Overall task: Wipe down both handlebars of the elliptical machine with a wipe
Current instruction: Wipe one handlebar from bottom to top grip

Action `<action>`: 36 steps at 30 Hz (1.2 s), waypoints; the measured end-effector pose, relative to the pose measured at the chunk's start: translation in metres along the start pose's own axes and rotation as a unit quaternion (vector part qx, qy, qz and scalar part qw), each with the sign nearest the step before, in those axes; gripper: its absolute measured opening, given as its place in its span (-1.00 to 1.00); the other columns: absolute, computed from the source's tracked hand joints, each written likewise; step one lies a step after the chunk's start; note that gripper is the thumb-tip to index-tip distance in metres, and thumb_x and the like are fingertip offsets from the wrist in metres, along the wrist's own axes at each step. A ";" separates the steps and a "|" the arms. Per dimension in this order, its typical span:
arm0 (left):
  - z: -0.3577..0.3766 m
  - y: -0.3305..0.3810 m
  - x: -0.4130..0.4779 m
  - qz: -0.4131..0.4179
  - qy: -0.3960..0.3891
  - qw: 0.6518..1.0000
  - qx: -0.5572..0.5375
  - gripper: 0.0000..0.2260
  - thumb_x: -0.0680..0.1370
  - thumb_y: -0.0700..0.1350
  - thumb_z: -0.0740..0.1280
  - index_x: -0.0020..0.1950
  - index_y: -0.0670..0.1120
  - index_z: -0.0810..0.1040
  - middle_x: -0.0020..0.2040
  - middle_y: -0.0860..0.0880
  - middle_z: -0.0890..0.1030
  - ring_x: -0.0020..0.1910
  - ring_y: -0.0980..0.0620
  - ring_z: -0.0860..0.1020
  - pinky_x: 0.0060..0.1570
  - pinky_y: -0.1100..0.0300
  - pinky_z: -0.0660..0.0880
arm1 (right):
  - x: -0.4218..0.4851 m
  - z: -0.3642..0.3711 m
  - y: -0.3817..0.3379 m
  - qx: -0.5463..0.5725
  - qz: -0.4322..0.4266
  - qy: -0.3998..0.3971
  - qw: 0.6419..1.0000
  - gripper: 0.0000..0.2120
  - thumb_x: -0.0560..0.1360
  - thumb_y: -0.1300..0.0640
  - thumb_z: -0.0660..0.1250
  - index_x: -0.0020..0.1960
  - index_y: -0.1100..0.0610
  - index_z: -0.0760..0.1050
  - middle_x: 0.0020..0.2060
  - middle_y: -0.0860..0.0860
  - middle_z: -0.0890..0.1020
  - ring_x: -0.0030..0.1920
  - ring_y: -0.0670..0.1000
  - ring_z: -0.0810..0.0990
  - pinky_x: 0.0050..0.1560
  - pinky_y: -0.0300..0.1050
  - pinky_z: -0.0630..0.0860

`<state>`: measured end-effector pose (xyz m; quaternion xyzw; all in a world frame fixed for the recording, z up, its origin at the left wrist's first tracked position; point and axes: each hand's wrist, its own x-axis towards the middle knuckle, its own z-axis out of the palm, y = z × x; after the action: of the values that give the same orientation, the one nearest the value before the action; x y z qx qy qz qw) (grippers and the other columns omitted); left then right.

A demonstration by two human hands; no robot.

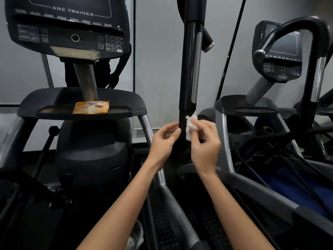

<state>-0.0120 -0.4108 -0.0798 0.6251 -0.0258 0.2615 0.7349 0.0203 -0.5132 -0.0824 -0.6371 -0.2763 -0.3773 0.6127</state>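
Note:
A black upright handlebar (pixel 190 69) with a silver strip rises through the middle of the view. My right hand (pixel 204 141) pinches a crumpled white wipe (pixel 191 126) against the bar's lower black section. My left hand (pixel 164 139) is just left of the bar, fingers curled and apart, fingertips touching or nearly touching the bar, holding nothing. The machine's other handlebar is out of view.
An orange wipes packet (pixel 91 107) lies on the console tray (pixel 137 105) under the Arc Trainer display (pixel 70 24). A second machine with a curved handle (pixel 306 42) and its own console stands at the right. A pale wall is behind.

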 end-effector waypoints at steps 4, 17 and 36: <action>-0.001 -0.002 0.000 -0.004 -0.010 1.000 -0.006 -0.83 0.55 -0.19 0.31 0.04 0.07 0.57 0.01 0.04 0.61 0.07 0.08 0.56 0.16 0.19 0.48 | -0.043 -0.005 0.021 -0.072 -0.079 0.013 0.994 -0.77 0.42 0.47 0.34 0.04 0.31 0.59 -0.05 0.07 0.55 0.02 -0.10 0.53 0.14 -0.29 0.45; -0.006 -0.002 0.001 -0.017 -0.027 0.999 0.007 -0.82 0.55 -0.19 0.31 0.05 0.07 0.56 -0.02 0.09 0.59 0.06 0.08 0.56 0.15 0.21 0.47 | -0.027 0.004 0.019 -0.082 -0.118 0.040 0.989 -0.84 0.45 0.44 0.30 0.00 0.35 0.59 -0.04 0.07 0.52 0.00 0.03 0.54 0.13 -0.26 0.46; -0.003 0.001 -0.002 0.003 -0.002 1.000 0.007 -0.84 0.55 -0.26 0.30 0.03 -0.04 0.57 -0.11 0.07 0.60 -0.23 0.32 0.59 -0.21 0.45 0.47 | -0.031 -0.005 0.015 0.075 0.328 -0.033 0.941 -0.78 0.51 0.42 0.24 0.10 0.30 0.56 -0.25 0.02 0.62 -0.33 -0.24 0.57 -0.24 -0.40 0.49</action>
<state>-0.0151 -0.4088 -0.0801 0.6304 -0.0269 0.2626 0.7300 0.0142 -0.5166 -0.1166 -0.6565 -0.0997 -0.1118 0.7393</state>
